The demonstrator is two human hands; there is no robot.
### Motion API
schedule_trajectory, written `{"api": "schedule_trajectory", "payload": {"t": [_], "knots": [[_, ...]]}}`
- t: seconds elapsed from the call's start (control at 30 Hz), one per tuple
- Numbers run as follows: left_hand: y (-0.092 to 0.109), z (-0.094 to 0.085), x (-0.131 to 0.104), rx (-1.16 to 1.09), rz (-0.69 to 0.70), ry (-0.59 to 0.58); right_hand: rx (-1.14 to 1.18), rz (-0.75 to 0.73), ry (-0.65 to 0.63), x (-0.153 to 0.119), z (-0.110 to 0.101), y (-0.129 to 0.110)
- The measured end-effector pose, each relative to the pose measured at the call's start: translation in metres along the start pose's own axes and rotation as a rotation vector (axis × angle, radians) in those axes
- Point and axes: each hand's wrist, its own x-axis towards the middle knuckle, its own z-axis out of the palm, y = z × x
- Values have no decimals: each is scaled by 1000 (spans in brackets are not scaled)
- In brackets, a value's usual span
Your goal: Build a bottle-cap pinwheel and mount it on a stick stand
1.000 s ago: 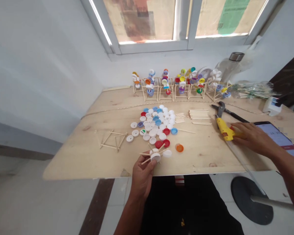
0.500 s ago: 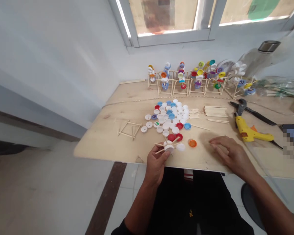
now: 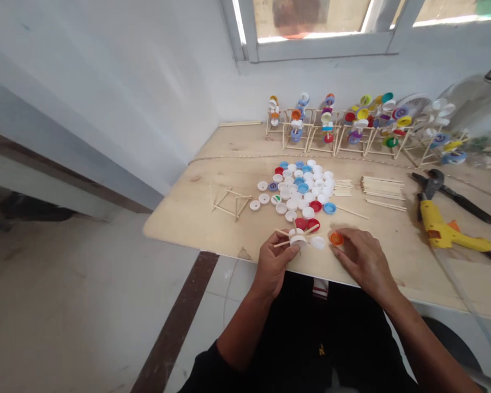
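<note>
My left hand [image 3: 275, 265] pinches a spoked hub [image 3: 298, 240] between thumb and fingers, just above the table's front edge. White bottle caps form its middle, and thin wooden sticks stick out around it. A translucent white cap [image 3: 318, 242] shows at its right side; whether it is attached I cannot tell. My right hand [image 3: 364, 259] has its thumb and index finger at opposite edges of an orange bottle cap [image 3: 336, 238], which is at the tabletop. Behind the hub lie red caps [image 3: 313, 224] and a spread of mostly white caps [image 3: 294, 204].
A square stick frame [image 3: 231, 203] lies at left. Stick bundles [image 3: 382, 187] sit right of the caps. A yellow glue gun [image 3: 437, 226] and dark-handled pliers [image 3: 466, 199] lie farther right. Several stick stands with colourful cap wheels [image 3: 327, 128] line the wall, behind a cord [image 3: 245, 158].
My right hand has moved left to the orange cap, and its fingers have come around the cap's edges. My left hand still holds the hub. The camera view has shifted slightly.
</note>
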Motion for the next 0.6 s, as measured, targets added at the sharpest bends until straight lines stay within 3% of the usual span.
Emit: {"api": "schedule_trajectory", "payload": {"t": [0.3, 0.6], "knots": [[-4, -2, 2, 16, 1, -22, -84, -67, 43, 1, 9, 10], [-4, 0, 2, 11, 19, -22, 13, -37, 86, -2, 15, 20]]}}
